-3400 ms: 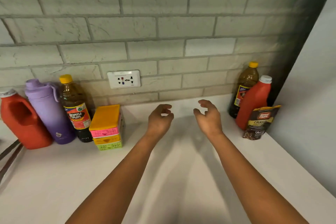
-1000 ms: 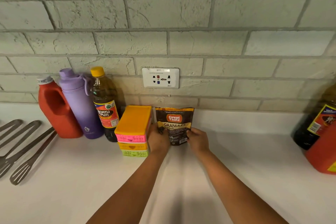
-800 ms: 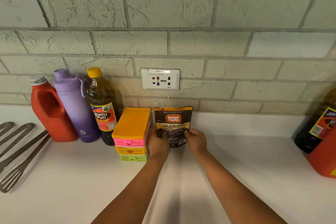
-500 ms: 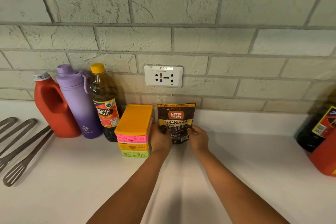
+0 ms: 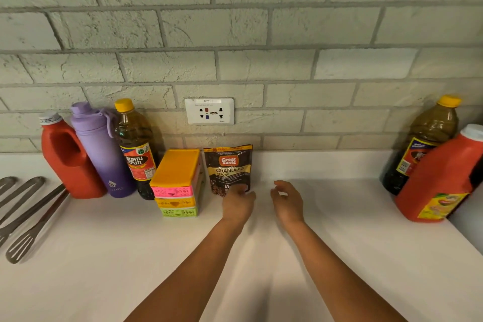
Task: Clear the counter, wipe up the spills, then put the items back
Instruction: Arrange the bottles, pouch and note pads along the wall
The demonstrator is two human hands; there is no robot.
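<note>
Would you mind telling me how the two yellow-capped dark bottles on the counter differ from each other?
The yellow-capped bottle with the red label stands in the left row, between the purple flask and the stack of coloured drawers; the yellow-capped bottle with the blue-edged label stands far right, partly hidden behind a red jug. The left one looks slimmer, the right one broader. Both are upright, capped and near the brick wall.

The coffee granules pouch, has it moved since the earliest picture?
Yes. The pouch went from the right-hand bottles leftward; it now stands below the wall socket, beside the drawer box.
</note>
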